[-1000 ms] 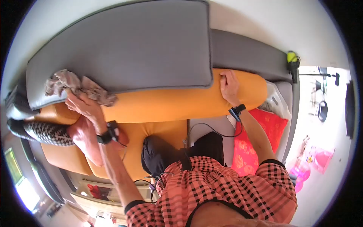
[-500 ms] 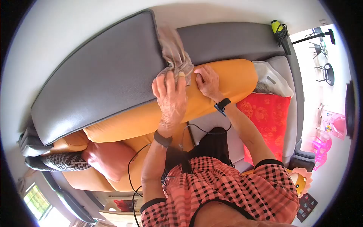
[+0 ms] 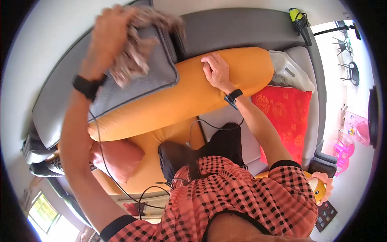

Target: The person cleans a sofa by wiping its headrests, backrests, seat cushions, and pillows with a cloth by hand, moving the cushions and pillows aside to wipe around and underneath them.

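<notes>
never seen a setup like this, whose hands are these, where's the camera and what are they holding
There's no machine: these are a person's own bare hands. One head-worn camera looks forward and down, so their checked shirt shows too. The left hand grips a crumpled cloth, blurred, over a grey cushion. The right hand rests, loosely curled, on the sofa's orange padding, with nothing visible in it. Nearby lie a red pillow and a pink pillow.

left grip (image 3: 108, 44) blurred, cloth (image 3: 135, 54) smeared, patterned cushion (image 3: 55, 163) partly hidden behind left forearm (image 3: 76, 137)
</notes>
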`<act>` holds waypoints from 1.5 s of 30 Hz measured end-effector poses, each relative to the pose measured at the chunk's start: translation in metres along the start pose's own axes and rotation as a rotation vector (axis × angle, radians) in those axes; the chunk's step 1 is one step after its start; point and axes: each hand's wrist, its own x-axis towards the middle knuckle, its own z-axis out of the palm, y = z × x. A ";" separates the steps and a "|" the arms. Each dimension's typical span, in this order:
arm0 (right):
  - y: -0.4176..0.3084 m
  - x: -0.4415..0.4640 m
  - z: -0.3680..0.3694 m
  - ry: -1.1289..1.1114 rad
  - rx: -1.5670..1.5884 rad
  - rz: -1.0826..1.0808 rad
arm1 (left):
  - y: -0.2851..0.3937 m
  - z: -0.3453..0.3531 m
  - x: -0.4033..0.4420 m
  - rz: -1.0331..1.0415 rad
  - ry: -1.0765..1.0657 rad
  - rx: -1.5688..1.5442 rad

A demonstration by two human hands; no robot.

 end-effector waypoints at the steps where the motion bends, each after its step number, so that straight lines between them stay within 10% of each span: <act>1: 0.000 0.000 0.000 0.000 -0.003 0.001 | -0.030 0.007 0.002 -0.028 0.008 0.093; 6: 0.001 -0.003 0.000 -0.004 -0.006 0.029 | -0.146 0.032 -0.078 -0.404 -0.116 -0.087; 17: -0.002 -0.005 0.004 -0.050 -0.034 0.046 | 0.043 -0.023 -0.276 -0.607 0.076 0.006; 26: -0.006 -0.006 0.009 -0.099 -0.071 0.052 | -0.039 0.040 -0.474 -1.355 0.254 -0.256; 45: -0.002 -0.009 0.000 -0.038 0.116 0.166 | 0.144 0.067 -0.264 -0.815 0.060 -0.330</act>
